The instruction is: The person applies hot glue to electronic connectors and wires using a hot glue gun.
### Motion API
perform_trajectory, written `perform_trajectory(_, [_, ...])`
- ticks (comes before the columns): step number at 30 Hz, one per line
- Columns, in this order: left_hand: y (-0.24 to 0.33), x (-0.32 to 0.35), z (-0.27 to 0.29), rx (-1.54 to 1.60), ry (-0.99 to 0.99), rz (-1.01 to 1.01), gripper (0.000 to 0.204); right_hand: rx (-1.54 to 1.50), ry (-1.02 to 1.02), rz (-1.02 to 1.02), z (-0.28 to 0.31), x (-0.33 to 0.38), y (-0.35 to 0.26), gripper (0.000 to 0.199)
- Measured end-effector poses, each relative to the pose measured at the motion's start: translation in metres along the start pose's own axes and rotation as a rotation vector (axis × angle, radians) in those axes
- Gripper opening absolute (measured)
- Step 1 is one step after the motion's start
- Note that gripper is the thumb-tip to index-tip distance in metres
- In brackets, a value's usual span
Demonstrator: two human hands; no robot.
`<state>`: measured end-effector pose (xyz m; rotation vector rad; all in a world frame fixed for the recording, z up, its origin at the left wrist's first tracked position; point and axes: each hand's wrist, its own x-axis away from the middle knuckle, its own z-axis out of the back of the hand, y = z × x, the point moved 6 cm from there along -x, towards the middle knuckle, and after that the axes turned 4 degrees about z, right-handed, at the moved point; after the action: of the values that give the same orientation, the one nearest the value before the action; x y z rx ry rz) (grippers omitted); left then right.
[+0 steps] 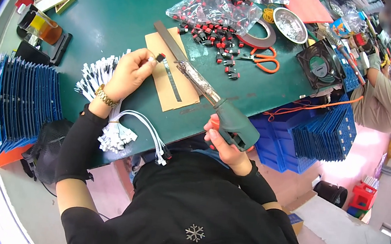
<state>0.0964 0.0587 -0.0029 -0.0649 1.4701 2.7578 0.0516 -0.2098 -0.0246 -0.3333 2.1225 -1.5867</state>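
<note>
Small red-and-black switch [160, 57] was pinched between my left hand [130, 74] fingertips, above the cardboard sheet [169, 81]. Glue gun [228, 116] lay to its right, nozzle pointing far-left toward it, long axis diagonal; my right hand [224, 146] gripped its handle, closed around it.

A matt green plastic glue gun [236, 123] with a foil-wrapped barrel lies over brown cardboard [171, 71] on the matt green table [115, 16].

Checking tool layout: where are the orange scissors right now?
Head view, upper right of centre: orange scissors lie on the green table, beside the tape roll and scattered red-black parts.
</note>
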Motion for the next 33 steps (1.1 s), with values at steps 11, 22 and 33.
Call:
perform_trajectory(11, [0.036,0.044,-0.006,0.626,-0.222,0.077,0.015,-0.160,-0.011,-0.063,-0.041,-0.051,-0.021,0.040])
perform_trajectory(22, [0.043,0.057,-0.006,0.484,-0.364,0.136,0.016,0.066,-0.029,-0.076,-0.060,-0.067,-0.021,0.042])
perform_trajectory(33, [0.041,0.060,-0.017,0.495,-0.372,0.240,0.016,-0.034,0.073,-0.126,-0.046,-0.061,-0.016,0.042])
